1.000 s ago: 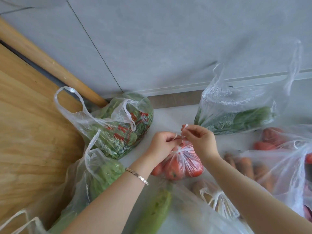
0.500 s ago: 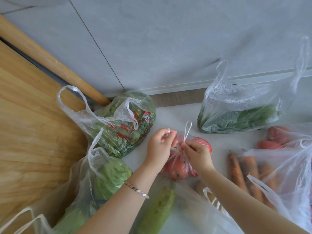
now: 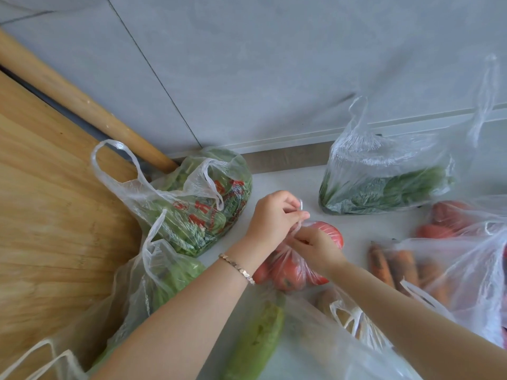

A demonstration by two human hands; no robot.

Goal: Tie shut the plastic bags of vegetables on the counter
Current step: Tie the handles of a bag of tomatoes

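Observation:
A clear bag of red tomatoes (image 3: 290, 270) lies in the middle of the white counter (image 3: 277, 179). My left hand (image 3: 274, 218) pinches one twisted handle of that bag above the tomatoes. My right hand (image 3: 315, 246) grips the other handle just below and to the right, the two strands crossing between my fingers. Around it lie open bags: a red-printed bag of greens (image 3: 197, 204), a bag of leafy greens (image 3: 384, 185) at the back right, a bag of carrots (image 3: 428, 272) on the right and a bag with a long green vegetable (image 3: 255, 344) in front.
A wooden board (image 3: 55, 229) and a wooden rolling pin (image 3: 82, 102) lean at the left against the grey tiled wall. Another green-vegetable bag (image 3: 164, 278) sits by the board. More red produce in plastic (image 3: 450, 218) lies at the far right.
Both hands have dropped lower onto the tomato bag. The handle loop that stood up between them half a second ago is now pulled down and drawn tight between the fingers.

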